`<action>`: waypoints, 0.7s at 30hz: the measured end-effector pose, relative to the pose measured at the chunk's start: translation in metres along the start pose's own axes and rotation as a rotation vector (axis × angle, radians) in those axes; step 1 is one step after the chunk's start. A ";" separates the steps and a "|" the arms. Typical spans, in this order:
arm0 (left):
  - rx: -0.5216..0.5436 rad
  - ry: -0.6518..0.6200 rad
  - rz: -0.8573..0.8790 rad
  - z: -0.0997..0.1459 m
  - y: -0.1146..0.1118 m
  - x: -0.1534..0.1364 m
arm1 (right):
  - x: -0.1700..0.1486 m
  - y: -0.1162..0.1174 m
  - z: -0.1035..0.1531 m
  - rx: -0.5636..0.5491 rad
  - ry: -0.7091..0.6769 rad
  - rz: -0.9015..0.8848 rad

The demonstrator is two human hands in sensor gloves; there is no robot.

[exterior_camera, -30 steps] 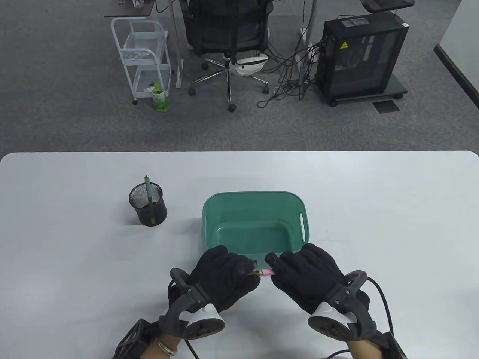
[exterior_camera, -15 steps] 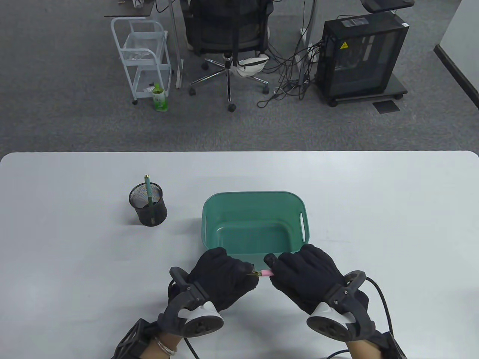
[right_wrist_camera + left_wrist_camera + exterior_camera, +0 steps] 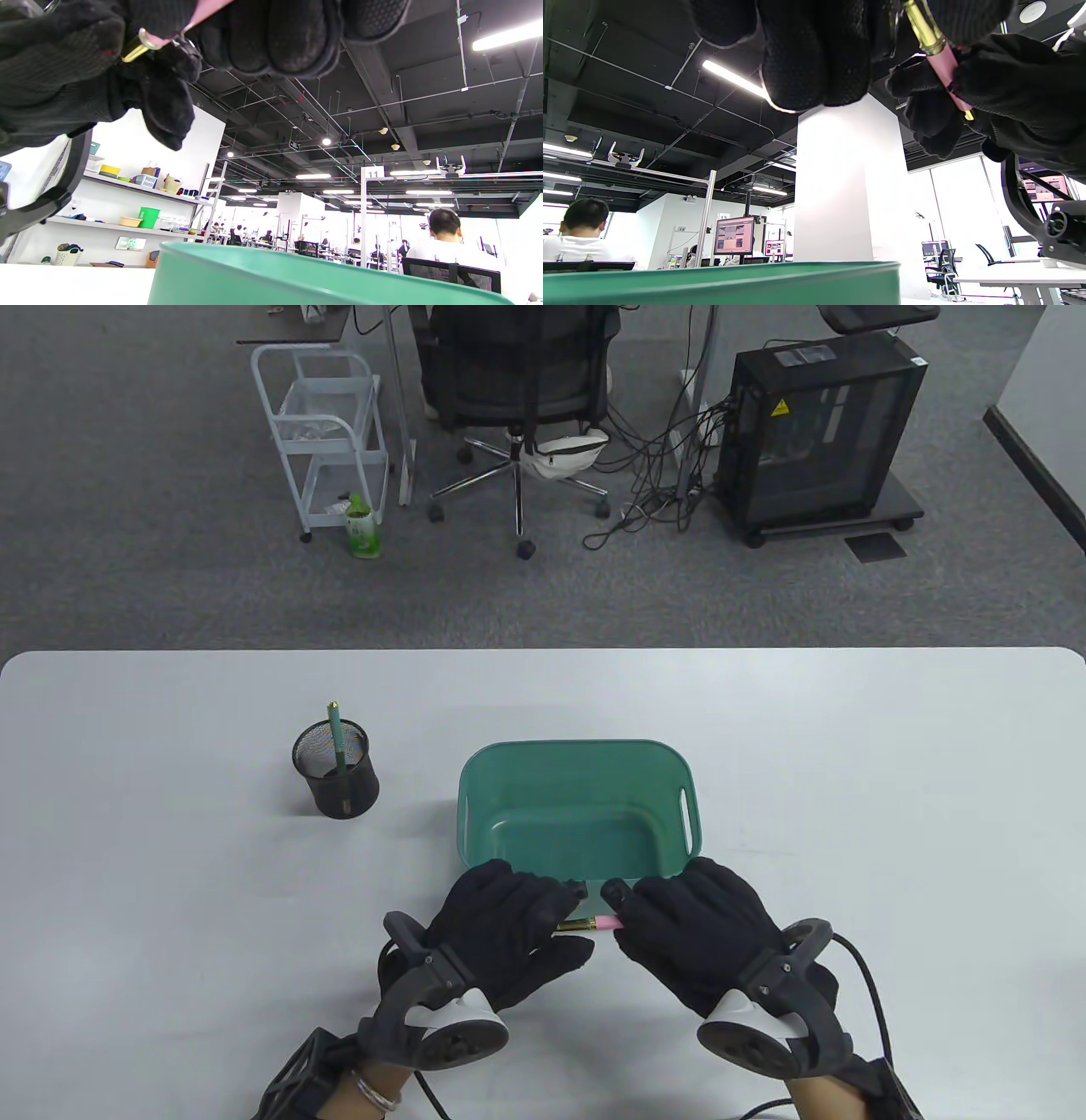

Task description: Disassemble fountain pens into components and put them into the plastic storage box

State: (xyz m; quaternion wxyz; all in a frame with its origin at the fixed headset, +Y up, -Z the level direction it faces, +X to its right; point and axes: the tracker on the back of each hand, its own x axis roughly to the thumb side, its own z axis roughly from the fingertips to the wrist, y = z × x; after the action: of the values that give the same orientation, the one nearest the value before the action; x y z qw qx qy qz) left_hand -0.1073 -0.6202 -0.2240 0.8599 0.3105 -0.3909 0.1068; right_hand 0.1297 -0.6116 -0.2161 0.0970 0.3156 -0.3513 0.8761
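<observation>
Two black-gloved hands meet knuckles-up at 6 o'clock. The left hand (image 3: 509,929) and right hand (image 3: 700,929) each curl their fingers in a grip on opposite ends of one pen (image 3: 588,924). A tracker sits behind each hand.

pen (image 3: 594,923) pink, gold | box (image 3: 475,789) green | gloves black | holder (image 3: 336,780) black mesh
</observation>
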 end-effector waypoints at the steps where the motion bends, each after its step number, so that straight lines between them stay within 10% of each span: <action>1: 0.000 -0.002 -0.002 0.000 0.000 0.000 | 0.000 0.000 0.000 0.000 0.000 0.000; 21: -0.013 -0.012 0.008 -0.001 -0.002 0.001 | 0.000 0.002 0.000 0.007 -0.003 -0.003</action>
State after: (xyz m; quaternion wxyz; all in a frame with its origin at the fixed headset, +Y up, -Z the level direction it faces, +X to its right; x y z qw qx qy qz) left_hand -0.1052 -0.6209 -0.2243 0.8591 0.3040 -0.3978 0.1062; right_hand 0.1295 -0.6130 -0.2172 0.0969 0.3178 -0.3476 0.8768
